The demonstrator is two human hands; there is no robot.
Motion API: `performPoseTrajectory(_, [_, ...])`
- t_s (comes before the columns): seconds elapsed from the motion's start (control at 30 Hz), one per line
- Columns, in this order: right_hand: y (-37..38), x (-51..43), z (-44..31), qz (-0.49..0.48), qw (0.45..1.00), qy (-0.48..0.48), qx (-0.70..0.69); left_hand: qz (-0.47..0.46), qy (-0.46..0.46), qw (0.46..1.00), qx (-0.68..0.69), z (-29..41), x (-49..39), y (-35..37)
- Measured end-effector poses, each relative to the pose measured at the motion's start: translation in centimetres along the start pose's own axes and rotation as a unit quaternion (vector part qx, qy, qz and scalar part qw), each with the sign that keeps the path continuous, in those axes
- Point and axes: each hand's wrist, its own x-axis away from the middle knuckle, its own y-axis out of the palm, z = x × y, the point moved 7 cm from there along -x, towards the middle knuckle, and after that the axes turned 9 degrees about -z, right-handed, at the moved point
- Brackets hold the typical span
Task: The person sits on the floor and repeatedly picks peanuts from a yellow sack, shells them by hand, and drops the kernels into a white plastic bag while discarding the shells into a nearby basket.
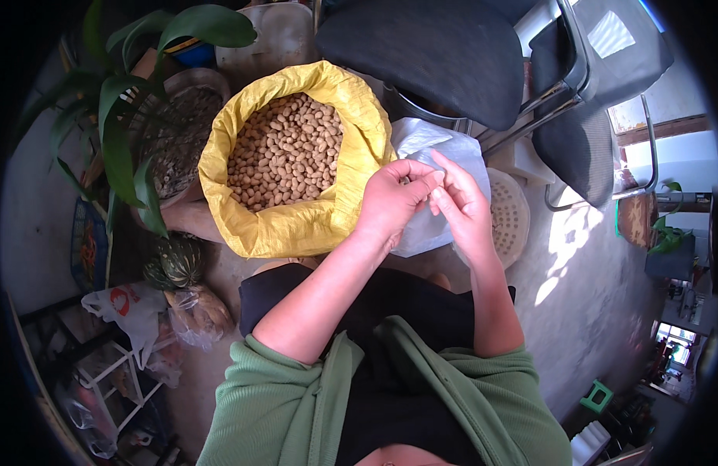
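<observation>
Before me stands a yellow woven sack [277,233], its rim rolled outward, filled with unshelled peanuts [289,148]. My left hand [391,195] is just past the sack's right rim, thumb and fingers pinched together. My right hand [466,207] meets it at the fingertips, with the index finger raised. Anything held between the fingertips is too small or hidden to tell. Beneath both hands lies a white translucent plastic bag [420,236], partly covered by them. A round perforated plastic basket or stool top [510,215] shows beside the bag, right of my right hand.
A potted plant [117,145] leans in at left, its pot [205,87] close to the sack. Dark chairs [423,52] with metal frames stand beyond. Striped green squashes [181,262], plastic bags [126,306] and a white rack [132,373] sit at lower left. Sunlit concrete floor [574,279] extends right.
</observation>
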Motion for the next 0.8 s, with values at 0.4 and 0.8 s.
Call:
performPoseTrajectory(0.4, [-1.0,0.5,2.1,-0.005,0.969,0.010,-0.249,-0.021,0.028,0.999,-0.041,-0.4,-0.8,1.4])
performPoseTrajectory(0.8, [-1.0,0.7,2.9,0.057,0.989,-0.067,-0.116,0.008,0.098,0.991,-0.087,-1.4,-0.8,1.7])
